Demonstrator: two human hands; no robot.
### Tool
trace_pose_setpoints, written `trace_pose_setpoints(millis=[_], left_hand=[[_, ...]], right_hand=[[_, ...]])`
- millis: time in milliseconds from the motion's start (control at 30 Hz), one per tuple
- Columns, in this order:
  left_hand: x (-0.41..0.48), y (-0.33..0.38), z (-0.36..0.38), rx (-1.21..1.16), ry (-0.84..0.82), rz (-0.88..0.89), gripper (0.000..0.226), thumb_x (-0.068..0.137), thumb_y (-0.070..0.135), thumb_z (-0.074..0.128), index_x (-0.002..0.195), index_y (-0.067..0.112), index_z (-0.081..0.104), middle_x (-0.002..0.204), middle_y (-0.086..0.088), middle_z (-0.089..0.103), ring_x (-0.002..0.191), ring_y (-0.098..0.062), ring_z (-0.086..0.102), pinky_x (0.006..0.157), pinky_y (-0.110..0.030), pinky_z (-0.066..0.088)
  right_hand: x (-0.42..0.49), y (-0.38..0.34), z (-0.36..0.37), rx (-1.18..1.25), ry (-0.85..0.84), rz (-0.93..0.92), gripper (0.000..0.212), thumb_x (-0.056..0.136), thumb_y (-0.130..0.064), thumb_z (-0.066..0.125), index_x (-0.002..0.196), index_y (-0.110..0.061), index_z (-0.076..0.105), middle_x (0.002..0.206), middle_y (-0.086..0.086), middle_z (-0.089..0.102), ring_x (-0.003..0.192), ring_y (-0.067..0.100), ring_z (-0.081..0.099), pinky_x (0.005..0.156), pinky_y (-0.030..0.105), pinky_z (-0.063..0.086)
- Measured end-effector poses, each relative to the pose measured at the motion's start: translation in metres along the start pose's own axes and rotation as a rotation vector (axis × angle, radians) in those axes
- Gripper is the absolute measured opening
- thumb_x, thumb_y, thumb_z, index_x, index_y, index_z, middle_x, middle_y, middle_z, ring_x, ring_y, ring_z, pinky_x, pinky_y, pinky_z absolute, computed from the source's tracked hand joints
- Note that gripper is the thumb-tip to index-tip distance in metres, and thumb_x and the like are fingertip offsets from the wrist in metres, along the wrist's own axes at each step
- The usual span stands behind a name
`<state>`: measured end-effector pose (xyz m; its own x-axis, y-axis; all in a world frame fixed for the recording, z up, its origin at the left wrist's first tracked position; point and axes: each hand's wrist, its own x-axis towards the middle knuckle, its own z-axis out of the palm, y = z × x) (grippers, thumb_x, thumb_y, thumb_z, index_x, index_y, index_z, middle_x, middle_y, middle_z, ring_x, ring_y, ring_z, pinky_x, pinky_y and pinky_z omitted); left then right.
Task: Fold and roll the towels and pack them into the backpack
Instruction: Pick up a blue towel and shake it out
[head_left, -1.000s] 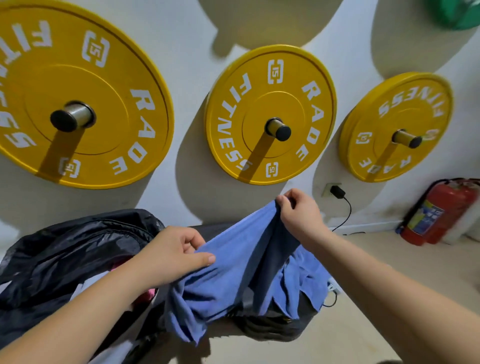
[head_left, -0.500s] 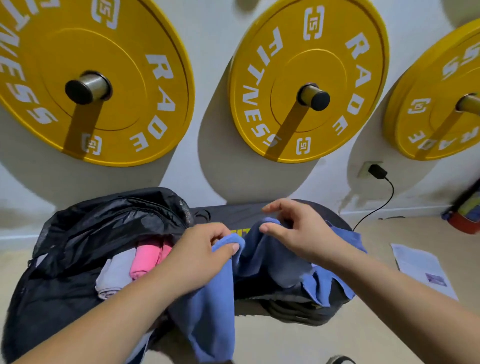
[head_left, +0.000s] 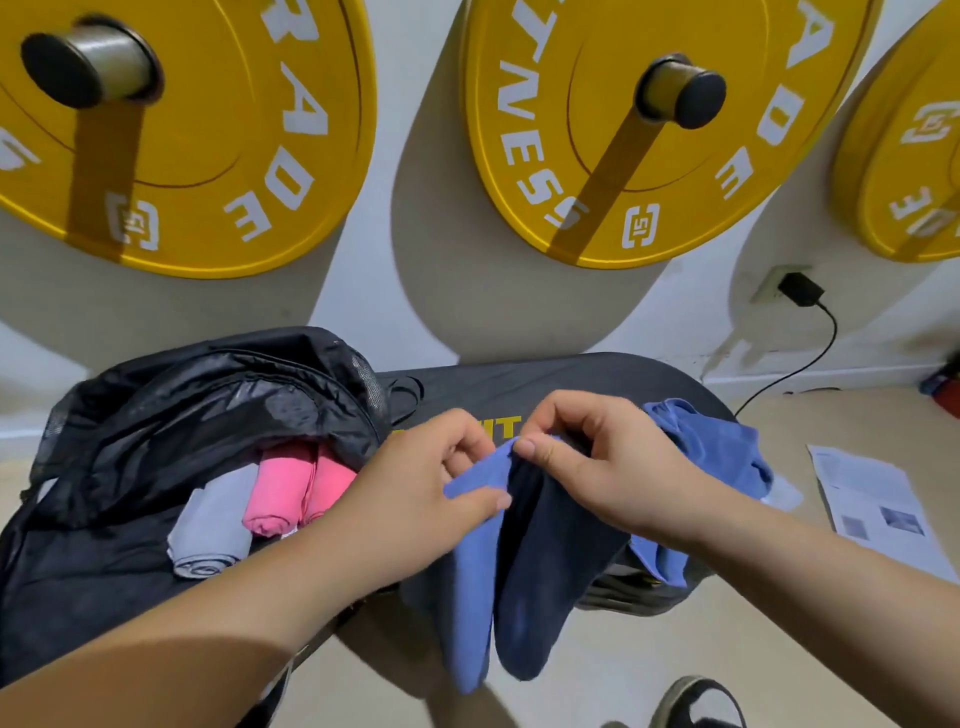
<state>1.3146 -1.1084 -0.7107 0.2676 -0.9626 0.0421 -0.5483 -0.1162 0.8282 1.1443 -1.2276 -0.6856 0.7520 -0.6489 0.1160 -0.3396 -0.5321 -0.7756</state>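
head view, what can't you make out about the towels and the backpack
The blue towel: head view, its pinched edge is covered by the left hand and right hand.
The backpack: head view, inside hidden past the pink towels and grey towel by its own flap; left side cut off by the frame edge.
The paper sheet: head view, print too small to read.

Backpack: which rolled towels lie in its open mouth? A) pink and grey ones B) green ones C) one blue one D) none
A: pink rolls and a grey roll lie side by side inside the open black backpack; the blue towel is outside it, pinched by the left hand and the right hand.
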Motion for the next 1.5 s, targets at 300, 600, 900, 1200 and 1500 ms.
trace_pose_setpoints(millis=[300, 600, 900, 1200, 1500], left_hand=[[0.007, -0.013, -0.02, 0.03, 0.038, -0.188, 0.029, 0.073, 0.03, 0.088, 0.07, 0.011, 0.066, 0.066, -0.005, 0.065, 0.054, -0.005, 0.05, 0.055, -0.023, 0.039], [0.005, 0.0, -0.026, -0.318, 0.176, -0.346, 0.023, 0.077, 0.025, 0.087, 0.084, 0.009, 0.072, 0.07, -0.009, 0.071, 0.054, -0.01, 0.059, 0.047, -0.018, 0.041], [-0.004, 0.008, 0.004, -0.334, 0.046, -0.241, 0.013, 0.09, 0.023, 0.074, 0.085, 0.011, 0.071, 0.083, -0.014, 0.074, 0.072, -0.012, 0.059, 0.072, -0.032, 0.048], [0.0, 0.022, 0.012, -0.247, 0.081, -0.092, 0.039, 0.097, 0.035, 0.058, 0.078, 0.001, 0.056, 0.067, -0.021, 0.046, 0.064, -0.017, 0.039, 0.059, -0.038, 0.037], [0.0, 0.021, 0.009, -0.415, 0.109, -0.211, 0.015, 0.095, 0.027, 0.068, 0.089, 0.018, 0.078, 0.076, -0.006, 0.072, 0.069, -0.017, 0.06, 0.076, -0.05, 0.057]], right_hand=[[0.014, 0.067, -0.031, 0.038, 0.432, 0.441, 0.017, 0.095, -0.028, 0.067, 0.083, -0.016, 0.067, 0.066, -0.005, 0.061, 0.06, 0.006, 0.053, 0.057, 0.02, 0.044], [0.001, 0.069, -0.03, 0.232, 0.285, 0.63, 0.013, 0.09, -0.02, 0.073, 0.082, -0.012, 0.068, 0.072, -0.002, 0.061, 0.069, 0.015, 0.054, 0.061, 0.022, 0.043], [-0.004, -0.006, -0.009, 0.76, -0.046, 0.571, 0.017, 0.082, 0.004, 0.076, 0.092, -0.008, 0.07, 0.085, 0.013, 0.073, 0.076, 0.023, 0.069, 0.071, 0.032, 0.057], [-0.003, 0.0, -0.007, 0.786, -0.042, 0.453, 0.05, 0.083, 0.02, 0.042, 0.113, -0.008, 0.069, 0.114, 0.029, 0.071, 0.097, 0.037, 0.072, 0.095, 0.045, 0.056], [-0.012, -0.006, -0.005, 0.331, -0.057, 0.137, 0.029, 0.088, 0.003, 0.064, 0.1, -0.021, 0.075, 0.093, 0.008, 0.079, 0.096, 0.041, 0.073, 0.087, 0.063, 0.055]])
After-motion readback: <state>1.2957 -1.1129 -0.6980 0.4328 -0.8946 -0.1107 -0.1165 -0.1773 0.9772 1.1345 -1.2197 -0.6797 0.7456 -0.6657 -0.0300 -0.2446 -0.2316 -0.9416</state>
